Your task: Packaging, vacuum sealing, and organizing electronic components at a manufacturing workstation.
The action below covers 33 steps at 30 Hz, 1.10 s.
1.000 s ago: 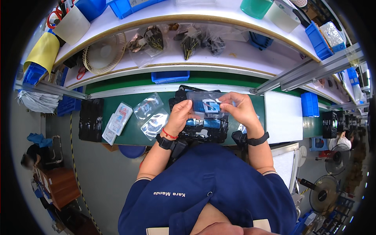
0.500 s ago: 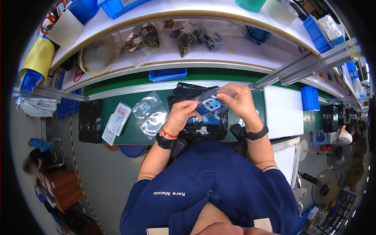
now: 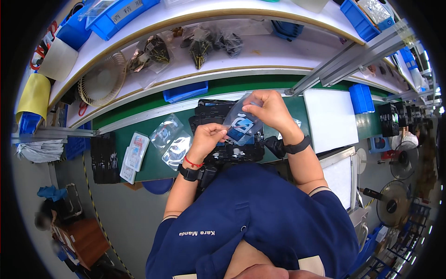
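Note:
Above a stack of black trays (image 3: 210,113) I hold a clear plastic pouch with blue and white print (image 3: 240,126), tilted up to the right. My right hand (image 3: 271,109) pinches its upper end between thumb and fingers. Lower on its left side, the fingertips of my left hand (image 3: 208,140) close on the pouch's edge. Left of the trays lie clear printed pouches (image 3: 166,132) and a clear glossy sheet (image 3: 177,151), flat on the green table. The middle of the tray stack is partly hidden by the pouch and my hands.
White printed packs (image 3: 135,153) and another black stack (image 3: 104,158) lie at the table's left. A white board (image 3: 331,118) and blue bin (image 3: 361,98) stand right. Behind, a blue tray (image 3: 186,92) sits below a shelf (image 3: 260,53) with bagged parts. A fan (image 3: 391,203) is at far right.
The pouch has swung more upright, with my right hand higher at its top and my left hand lower at its side. The whole view has shifted slightly.

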Each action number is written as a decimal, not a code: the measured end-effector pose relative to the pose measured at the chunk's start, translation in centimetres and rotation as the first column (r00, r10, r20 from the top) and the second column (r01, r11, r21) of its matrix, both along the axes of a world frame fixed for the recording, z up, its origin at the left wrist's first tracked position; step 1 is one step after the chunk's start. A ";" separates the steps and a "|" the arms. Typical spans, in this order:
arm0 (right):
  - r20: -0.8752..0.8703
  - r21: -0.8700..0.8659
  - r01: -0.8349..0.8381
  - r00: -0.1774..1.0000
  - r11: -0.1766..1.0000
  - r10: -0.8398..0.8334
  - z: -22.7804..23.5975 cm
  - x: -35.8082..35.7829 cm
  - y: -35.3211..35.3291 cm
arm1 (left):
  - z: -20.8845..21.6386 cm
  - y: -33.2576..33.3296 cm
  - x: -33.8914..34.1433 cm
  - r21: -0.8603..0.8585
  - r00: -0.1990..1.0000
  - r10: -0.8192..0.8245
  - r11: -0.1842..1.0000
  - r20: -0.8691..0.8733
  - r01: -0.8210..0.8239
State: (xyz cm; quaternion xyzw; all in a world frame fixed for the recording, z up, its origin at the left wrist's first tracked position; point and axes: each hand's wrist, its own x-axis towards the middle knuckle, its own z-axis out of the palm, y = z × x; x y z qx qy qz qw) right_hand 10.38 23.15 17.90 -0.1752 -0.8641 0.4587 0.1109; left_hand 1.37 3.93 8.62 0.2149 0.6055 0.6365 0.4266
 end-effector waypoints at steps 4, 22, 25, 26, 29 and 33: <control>0.029 -0.008 -0.070 0.997 0.998 0.070 -0.9 1.5 1.0 | -1.4 0.8 0.9 -0.021 0.988 -0.077 0.997 -0.132 0.075; 0.201 -0.353 0.016 0.978 0.936 0.060 -6.6 9.2 8.4 | -6.5 4.6 4.0 -0.141 0.921 -0.370 0.925 -0.118 0.353; 0.406 -0.339 -0.002 0.902 0.941 0.148 -12.1 11.1 12.1 | -8.1 2.3 2.5 -0.160 0.958 -0.230 0.966 -0.170 0.203; 0.409 -0.340 0.001 0.901 0.940 0.147 -14.1 11.6 13.3 | -8.5 1.2 1.6 -0.162 0.966 -0.208 0.970 -0.154 0.183; 0.433 -0.468 0.100 0.892 0.878 0.130 -17.4 12.1 16.2 | -8.6 -2.7 -0.3 -0.305 0.994 -0.091 0.950 -0.067 0.067; 0.448 -0.366 0.078 0.888 0.927 0.102 -18.9 11.8 19.4 | -6.8 -5.9 -2.1 -0.436 0.994 0.044 0.896 -0.100 -0.083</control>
